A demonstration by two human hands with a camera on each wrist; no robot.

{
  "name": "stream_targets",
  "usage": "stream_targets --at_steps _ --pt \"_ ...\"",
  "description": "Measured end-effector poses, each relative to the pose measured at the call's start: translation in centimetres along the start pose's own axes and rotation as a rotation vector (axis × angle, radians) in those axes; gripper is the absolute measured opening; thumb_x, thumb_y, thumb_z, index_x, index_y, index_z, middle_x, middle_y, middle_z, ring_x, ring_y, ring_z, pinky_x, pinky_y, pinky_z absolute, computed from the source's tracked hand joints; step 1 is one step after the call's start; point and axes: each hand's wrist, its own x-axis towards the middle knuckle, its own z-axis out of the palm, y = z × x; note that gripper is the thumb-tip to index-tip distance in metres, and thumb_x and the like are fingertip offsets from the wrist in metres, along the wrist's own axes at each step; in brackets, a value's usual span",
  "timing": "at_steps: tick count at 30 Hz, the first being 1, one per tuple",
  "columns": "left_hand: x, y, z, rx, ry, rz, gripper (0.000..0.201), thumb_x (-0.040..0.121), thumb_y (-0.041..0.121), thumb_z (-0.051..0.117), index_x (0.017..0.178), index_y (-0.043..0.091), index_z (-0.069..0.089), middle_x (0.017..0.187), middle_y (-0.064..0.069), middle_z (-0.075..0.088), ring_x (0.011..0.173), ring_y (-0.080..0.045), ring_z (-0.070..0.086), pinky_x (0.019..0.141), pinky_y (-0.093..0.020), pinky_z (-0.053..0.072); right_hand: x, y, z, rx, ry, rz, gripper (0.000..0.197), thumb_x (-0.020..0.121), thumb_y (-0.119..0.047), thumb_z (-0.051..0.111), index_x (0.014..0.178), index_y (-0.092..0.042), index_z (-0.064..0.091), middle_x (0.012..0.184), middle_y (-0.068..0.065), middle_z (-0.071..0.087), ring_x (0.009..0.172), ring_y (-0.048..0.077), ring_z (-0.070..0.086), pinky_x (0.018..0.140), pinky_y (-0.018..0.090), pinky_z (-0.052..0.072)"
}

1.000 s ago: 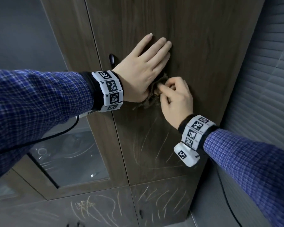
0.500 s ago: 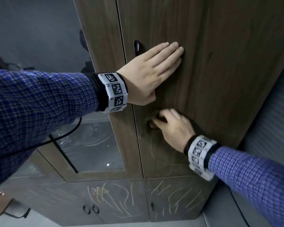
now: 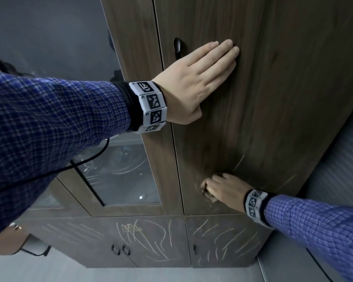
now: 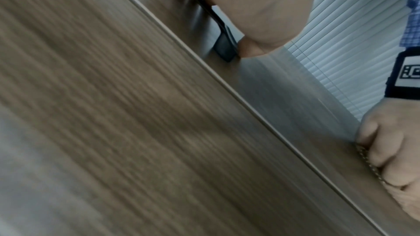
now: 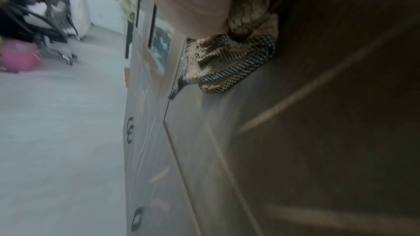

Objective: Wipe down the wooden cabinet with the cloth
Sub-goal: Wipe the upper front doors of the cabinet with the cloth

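A tall dark wooden cabinet [image 3: 273,98] fills the head view, its doors marked with pale scratchy chalk lines. My left hand [image 3: 194,78] lies flat on the upper right door with straight fingers, just right of the black door handle [image 3: 177,47]. Lower on the same door, my right hand [image 3: 220,190] grips a bunched brown checked cloth [image 5: 229,60] and presses it against the wood. In the head view only a scrap of the cloth [image 3: 207,195] shows under the fingers. The left wrist view shows the right hand [image 4: 390,146] curled over the cloth's edge.
A glass-fronted door [image 3: 118,176] sits left of the wiped door. Lower doors [image 3: 151,241] carry many chalk scribbles and small black handles [image 3: 120,250]. Grey window blinds [image 3: 338,190] stand to the right. An office chair [image 5: 45,24] and a pink bin [image 5: 20,55] stand on the floor behind.
My right hand has slid the cloth down the door, from beside the left hand to near the door's lower edge. The left hand stays flat on the door.
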Motion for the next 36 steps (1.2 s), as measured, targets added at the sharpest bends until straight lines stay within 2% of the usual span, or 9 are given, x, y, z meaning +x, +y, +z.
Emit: stream_targets --at_steps 6,10,14,17,20,26,29,33,36 --pt "0.1 0.4 0.2 -0.007 0.018 -0.023 0.095 0.083 0.043 0.043 0.156 -0.007 0.009 0.165 -0.027 0.006 0.155 -0.040 0.005 0.126 -0.051 0.008 4.1 -0.2 -6.4 0.014 0.447 0.090 0.037 0.085 -0.017 0.047 0.120 -0.013 0.060 0.116 0.006 0.057 0.101 0.024 0.053 0.085 0.037 0.047" --pt "0.0 0.3 0.1 0.000 0.018 -0.020 0.094 0.082 0.041 0.042 0.156 -0.008 0.010 0.165 -0.027 0.006 0.154 -0.041 0.006 0.126 -0.051 0.009 3.2 -0.9 -3.9 0.011 0.252 0.013 0.042 0.087 -0.012 0.036 0.124 -0.011 0.055 0.122 0.007 0.053 0.109 0.026 0.048 0.097 0.039 0.040" --pt "-0.1 0.2 0.1 -0.006 0.024 -0.017 0.094 0.082 0.042 0.042 0.156 -0.007 0.009 0.165 -0.027 0.006 0.154 -0.040 0.006 0.126 -0.051 0.009 -1.4 1.4 -0.4 -0.062 0.121 0.009 0.046 0.075 -0.016 0.045 0.117 -0.013 0.065 0.120 0.004 0.059 0.101 0.024 0.057 0.085 0.037 0.050" --pt "0.0 0.2 0.2 -0.011 0.030 -0.011 0.096 0.082 0.044 0.042 0.156 -0.007 0.009 0.165 -0.028 0.006 0.154 -0.041 0.006 0.126 -0.051 0.009 -4.1 4.5 -0.7 -0.127 0.205 0.042 0.041 0.070 -0.015 0.058 0.109 -0.016 0.071 0.111 0.006 0.063 0.090 0.025 0.059 0.073 0.035 0.051" --pt "0.1 0.3 0.2 -0.016 0.035 -0.008 0.098 0.081 0.044 0.044 0.155 -0.009 0.009 0.165 -0.029 0.006 0.154 -0.042 0.006 0.126 -0.052 0.009 -5.4 8.3 -4.7 -0.089 0.403 0.082 0.029 0.081 -0.013 0.049 0.098 -0.013 0.073 0.097 0.008 0.062 0.079 0.029 0.056 0.061 0.036 0.047" --pt "0.1 0.8 0.3 -0.012 0.034 -0.023 0.093 0.082 0.040 0.036 0.155 -0.009 0.008 0.165 -0.029 0.005 0.154 -0.042 0.004 0.126 -0.053 0.008 -5.6 10.5 -10.3 -0.060 0.636 0.251 0.029 0.078 -0.007 0.065 0.107 -0.012 0.070 0.101 0.012 0.062 0.088 0.034 0.058 0.066 0.040 0.049" --pt "0.1 1.2 0.3 -0.012 0.033 -0.051 0.092 0.082 0.038 0.035 0.155 -0.009 0.008 0.165 -0.029 0.005 0.154 -0.042 0.004 0.126 -0.054 0.008 -4.6 7.6 -6.2 -0.029 0.588 0.293 0.035 0.073 -0.004 0.071 0.108 -0.011 0.070 0.107 0.013 0.060 0.091 0.033 0.055 0.064 0.039 0.051" --pt "0.1 1.2 0.3 -0.026 0.038 -0.049 0.092 0.083 0.041 0.038 0.155 -0.009 0.008 0.165 -0.028 0.005 0.154 -0.042 0.005 0.126 -0.054 0.009 -4.6 3.1 0.9 0.035 0.338 0.251 0.052 0.059 -0.005 0.080 0.110 -0.016 0.070 0.112 0.008 0.054 0.093 0.027 0.054 0.061 0.035 0.054" --pt "0.0 1.2 0.4 -0.019 0.041 -0.047 0.093 0.084 0.043 0.037 0.155 -0.009 0.008 0.165 -0.028 0.006 0.154 -0.042 0.005 0.126 -0.054 0.009 -4.1 2.1 0.5 0.115 0.273 0.282 0.047 0.070 -0.009 0.072 0.115 -0.019 0.067 0.117 0.006 0.049 0.096 0.023 0.052 0.066 0.030 0.056"
